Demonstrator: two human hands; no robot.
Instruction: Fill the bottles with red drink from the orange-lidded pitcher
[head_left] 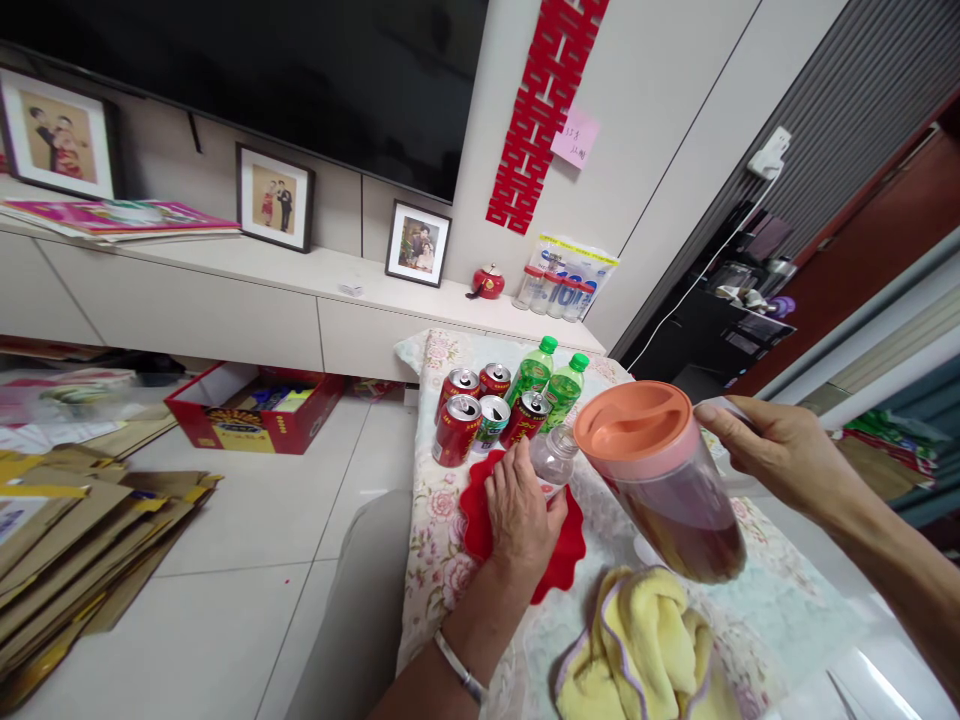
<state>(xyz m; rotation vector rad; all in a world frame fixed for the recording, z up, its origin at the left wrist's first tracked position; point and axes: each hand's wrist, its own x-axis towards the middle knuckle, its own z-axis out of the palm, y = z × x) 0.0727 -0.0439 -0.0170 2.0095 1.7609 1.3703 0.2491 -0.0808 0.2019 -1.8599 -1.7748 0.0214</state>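
My right hand (765,445) is closed round the handle of a clear pitcher (664,500) with an orange lid. Brown liquid lies inside the pitcher, which tilts with its lid end toward a clear plastic bottle (553,455). That bottle has no cap on and stands over a red scalloped mat (480,510); my left hand (521,510) is wrapped round it and hides much of its body. Just beyond are several drink cans, among them a red can (456,435) and a green-and-white can (493,420). Two green-capped bottles (534,370) stand behind the cans.
A crumpled yellow cloth (637,650) lies at the near side of the flower-patterned tablecloth (442,500). Behind the table runs a white cabinet (360,290) with framed photos, a red pot (488,283) and glass jars (551,292). Flattened cardboard (82,550) and a red box (251,410) are on the floor.
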